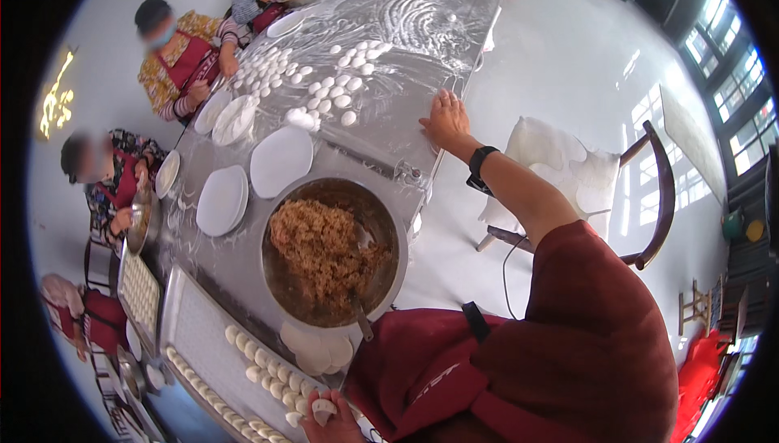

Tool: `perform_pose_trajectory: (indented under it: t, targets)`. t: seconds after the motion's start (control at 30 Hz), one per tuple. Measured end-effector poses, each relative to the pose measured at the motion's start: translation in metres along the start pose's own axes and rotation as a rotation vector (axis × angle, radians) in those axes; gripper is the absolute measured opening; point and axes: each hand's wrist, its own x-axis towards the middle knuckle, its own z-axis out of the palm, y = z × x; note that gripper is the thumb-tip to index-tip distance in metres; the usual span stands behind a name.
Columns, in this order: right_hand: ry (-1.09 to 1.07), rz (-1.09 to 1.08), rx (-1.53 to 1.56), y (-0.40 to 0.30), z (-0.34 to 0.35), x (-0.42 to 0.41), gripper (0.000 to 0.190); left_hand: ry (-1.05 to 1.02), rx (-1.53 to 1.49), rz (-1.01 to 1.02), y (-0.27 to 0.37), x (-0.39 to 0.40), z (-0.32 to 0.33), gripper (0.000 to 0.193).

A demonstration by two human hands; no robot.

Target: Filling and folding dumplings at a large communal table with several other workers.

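Note:
In my left hand (333, 423), at the bottom edge of the view, a folded white dumpling (323, 408) lies against the fingers. A metal tray (210, 303) with rows of dumplings is right beside that hand. My right hand (447, 119) reaches out palm down to the table's right edge, thumb apart, with nothing seen in it. Between my hands stands a large steel bowl (398, 279) of brown minced filling (316, 242), a spoon handle (363, 321) leaning over its near rim. Several flat dough wrappers (316, 348) overlap between the bowl and my apron.
White plates (282, 162) stand behind the bowl on the floury metal table (389, 132). Farther off lie many dough pieces (328, 93). Several people in maroon aprons work along the left side. A wooden chair (657, 193) with a pale cover stands right of my arm.

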Motion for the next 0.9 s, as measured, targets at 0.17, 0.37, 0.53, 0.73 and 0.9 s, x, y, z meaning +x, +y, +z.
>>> perform_pose_trajectory:
  t: [0.17, 0.37, 0.53, 0.73, 0.9]
  targets:
    - [-0.027, 0.201, 0.057, 0.031, 0.012, 0.041, 0.075, 0.056, -0.141, 0.034, -0.006, 0.007, 0.016, 0.061]
    - [0.027, 0.314, 0.011, 0.057, 0.033, 0.096, 0.079, -0.103, 0.001, 0.174, -0.023, 0.027, 0.023, 0.057]
    - [0.091, 0.379, 0.056, 0.065, 0.043, 0.128, 0.079, 0.074, 0.147, 0.192, -0.041, 0.044, 0.062, 0.056]
    - [0.054, 0.314, -0.073, 0.066, 0.05, 0.138, 0.07, 0.152, 0.19, 0.181, -0.056, 0.051, 0.07, 0.053]
    - [-0.113, -0.066, -0.059, 0.011, 0.042, 0.118, 0.061, 0.006, 0.09, 0.095, -0.053, 0.056, 0.074, 0.051]
